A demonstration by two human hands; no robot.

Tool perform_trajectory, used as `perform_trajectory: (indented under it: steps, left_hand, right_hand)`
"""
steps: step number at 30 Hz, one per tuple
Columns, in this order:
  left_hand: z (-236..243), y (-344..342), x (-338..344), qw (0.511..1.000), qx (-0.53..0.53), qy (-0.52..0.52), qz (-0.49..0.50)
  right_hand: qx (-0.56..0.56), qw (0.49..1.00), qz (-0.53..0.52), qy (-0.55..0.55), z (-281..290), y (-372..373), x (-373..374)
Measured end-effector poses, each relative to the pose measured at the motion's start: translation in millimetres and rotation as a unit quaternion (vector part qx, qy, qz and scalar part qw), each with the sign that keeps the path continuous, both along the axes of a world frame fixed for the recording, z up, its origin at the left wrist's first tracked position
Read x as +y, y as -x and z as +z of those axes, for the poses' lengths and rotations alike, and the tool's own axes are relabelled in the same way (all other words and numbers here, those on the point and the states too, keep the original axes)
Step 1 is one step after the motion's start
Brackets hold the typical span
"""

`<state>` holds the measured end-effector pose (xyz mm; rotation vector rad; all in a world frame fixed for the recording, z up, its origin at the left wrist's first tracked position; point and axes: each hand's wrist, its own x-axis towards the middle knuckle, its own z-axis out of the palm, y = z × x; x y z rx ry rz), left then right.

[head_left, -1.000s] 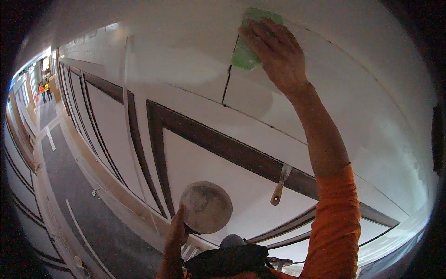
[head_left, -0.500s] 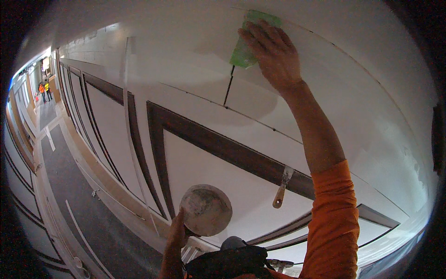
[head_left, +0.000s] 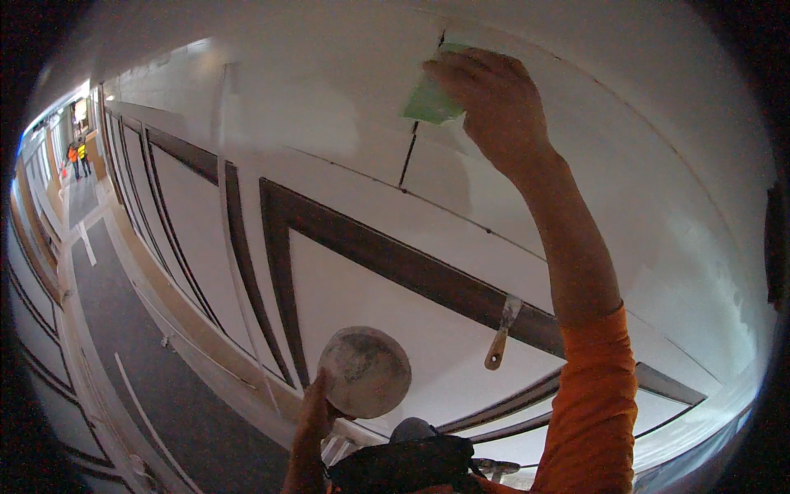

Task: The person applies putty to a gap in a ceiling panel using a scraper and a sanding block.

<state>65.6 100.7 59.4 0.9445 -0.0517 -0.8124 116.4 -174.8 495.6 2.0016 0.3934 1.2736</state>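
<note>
My right hand presses a translucent green pad against a white panel surface, fingers closed over it. A thin dark seam runs from under the pad down to a long joint line. Low in the middle, my left hand grips a round, dusty grey object by its edge; what it is exactly I cannot make out. A putty knife with a wooden handle sits on the dark trim below my right forearm.
A long corridor with a grey floor covering runs off to the left. Two people in orange and yellow high-visibility vests stand far down it. Dark-trimmed panels line the wall. A black bag or strap is at my body.
My right hand and the green pad have moved a little down, uncovering a short dark mark above the pad. My left hand with the round object has hardly moved.
</note>
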Motion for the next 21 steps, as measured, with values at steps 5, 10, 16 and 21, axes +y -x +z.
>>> perform_trajectory:
  steps: [5,10,16,21]
  left_hand:
    - [9.9,1.9,3.0,1.000,0.001,0.010,0.010]
    - [2.8,1.3,1.6,0.999,0.013,0.030,0.023]
    - [1.9,3.4,0.2,0.999,0.008,0.012,0.038]
    - [2.9,1.2,-1.1,0.999,-0.005,0.014,0.040]
  right_hand:
    - [-0.050,0.998,0.020,0.029,8.9,-5.1,-9.3]
    - [-0.066,0.997,0.010,0.049,14.5,-17.7,-13.6]
    - [-0.077,0.996,-0.018,0.038,12.7,-20.0,-12.4]
    - [0.062,0.997,-0.014,-0.042,16.0,2.4,-8.4]
